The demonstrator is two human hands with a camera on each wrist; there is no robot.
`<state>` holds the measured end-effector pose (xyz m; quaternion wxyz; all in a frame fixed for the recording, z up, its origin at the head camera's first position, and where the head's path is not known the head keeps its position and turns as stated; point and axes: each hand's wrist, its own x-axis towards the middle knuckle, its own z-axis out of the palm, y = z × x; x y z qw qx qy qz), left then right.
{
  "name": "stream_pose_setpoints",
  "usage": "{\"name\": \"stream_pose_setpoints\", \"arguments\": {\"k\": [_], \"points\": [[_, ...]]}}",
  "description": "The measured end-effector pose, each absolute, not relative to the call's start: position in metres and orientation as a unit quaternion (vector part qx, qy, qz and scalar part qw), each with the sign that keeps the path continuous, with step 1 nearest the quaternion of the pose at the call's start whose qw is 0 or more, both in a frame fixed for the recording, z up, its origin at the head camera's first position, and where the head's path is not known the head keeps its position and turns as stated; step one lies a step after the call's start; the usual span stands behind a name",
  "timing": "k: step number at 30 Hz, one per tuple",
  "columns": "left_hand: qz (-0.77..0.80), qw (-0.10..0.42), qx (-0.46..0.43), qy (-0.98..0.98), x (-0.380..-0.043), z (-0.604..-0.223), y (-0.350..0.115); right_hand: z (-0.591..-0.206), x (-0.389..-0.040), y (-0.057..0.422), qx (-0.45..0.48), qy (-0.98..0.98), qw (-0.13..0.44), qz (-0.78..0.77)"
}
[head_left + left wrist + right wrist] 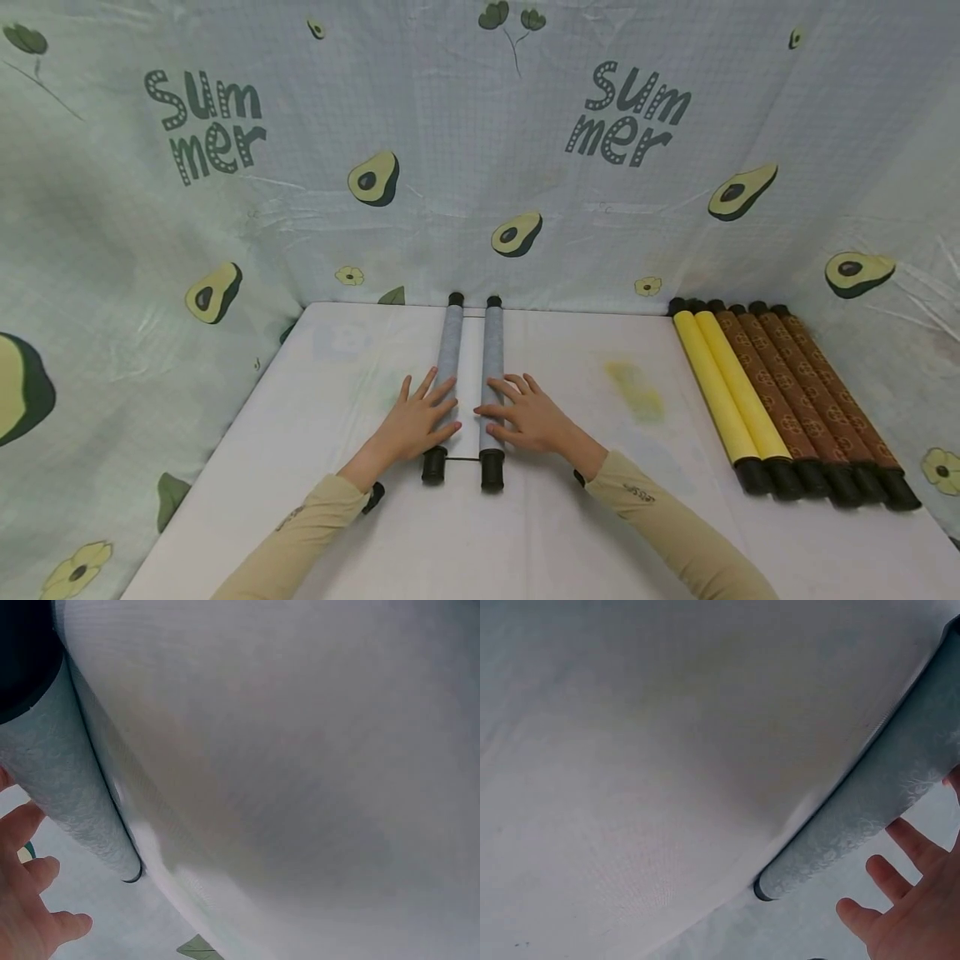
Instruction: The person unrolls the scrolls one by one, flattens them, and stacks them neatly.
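Two grey-blue patterned rolls with black end caps, a left one point(451, 342) and a right one point(492, 346), lie side by side on the white table. A narrow white strip point(471, 358) shows between them, with a thin dark line across its near end. My left hand point(411, 423) rests with spread fingers over the left roll's near half. On the right roll lies my right hand point(531, 417), its fingers also spread. Each wrist view shows a hand's fingers beside a roll, the left roll point(67, 780) and the right roll point(862, 795); neither hand wraps round one.
At the table's right side lie two yellow rolls point(723, 387) and several brown patterned rolls point(813, 383), all with black caps. A cloth printed with avocados point(517, 233) hangs behind and at both sides. The white tabletop point(585, 533) carries a faint yellow-green patch point(633, 390).
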<state>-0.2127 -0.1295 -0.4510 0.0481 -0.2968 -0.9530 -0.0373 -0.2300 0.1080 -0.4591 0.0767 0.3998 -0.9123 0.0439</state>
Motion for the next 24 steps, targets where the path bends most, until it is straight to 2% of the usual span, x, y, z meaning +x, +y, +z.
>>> {"name": "stream_pose_setpoints", "arguments": {"k": [9,24], "points": [[-0.045,0.058,-0.3,-0.951,-0.2123,-0.4531,-0.1333,-0.4582,-0.2296,0.1088,0.396,-0.914,0.077,0.049],[-0.053,0.053,-0.289,-0.954,-0.21,-0.4512,-0.1369,-0.4595,-0.2269,0.1129,0.388,-0.919,0.044,0.057]]}}
